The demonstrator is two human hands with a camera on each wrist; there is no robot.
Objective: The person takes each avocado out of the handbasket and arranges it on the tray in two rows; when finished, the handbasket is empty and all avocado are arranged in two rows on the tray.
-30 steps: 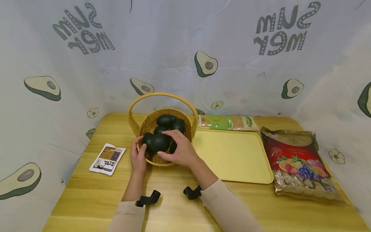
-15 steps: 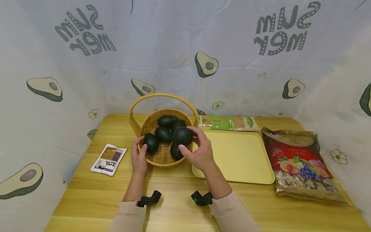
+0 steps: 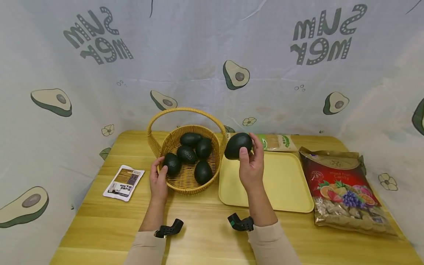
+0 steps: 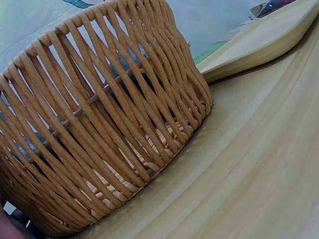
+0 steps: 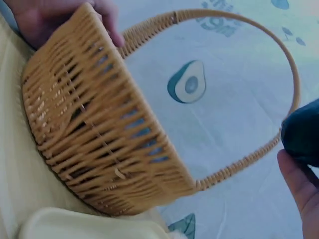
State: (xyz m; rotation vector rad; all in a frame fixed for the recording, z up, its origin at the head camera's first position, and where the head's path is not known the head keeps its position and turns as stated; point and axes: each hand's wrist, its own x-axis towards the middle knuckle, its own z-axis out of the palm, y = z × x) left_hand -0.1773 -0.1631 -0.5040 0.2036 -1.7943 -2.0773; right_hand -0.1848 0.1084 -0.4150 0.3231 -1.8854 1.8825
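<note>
My right hand [image 3: 252, 167] grips a dark avocado [image 3: 237, 146], thumb on its near side, raised above the back left corner of the yellow tray [image 3: 281, 187]. In the right wrist view the held avocado [image 5: 303, 133] shows at the right edge, level with the basket handle. My left hand [image 3: 159, 182] holds the left front rim of the wicker basket [image 3: 190, 190], its thumb over the edge. Inside lie several more avocados [image 3: 203, 172], with bare wicker showing between them. In the left wrist view the basket wall [image 4: 99, 114] hides most of its contents.
A white printed pouch [image 3: 124, 183] lies left of the basket. Behind the tray is a long noodle-like packet [image 3: 279, 142], partly covered by the right hand and avocado. A large red candy bag [image 3: 341, 187] lies right of the tray. The basket's tall handle [image 3: 187, 109] arches overhead.
My right hand has lifted the avocado out of the basket and carried it right, over the rim to above the tray. The left hand has stayed on the rim.
</note>
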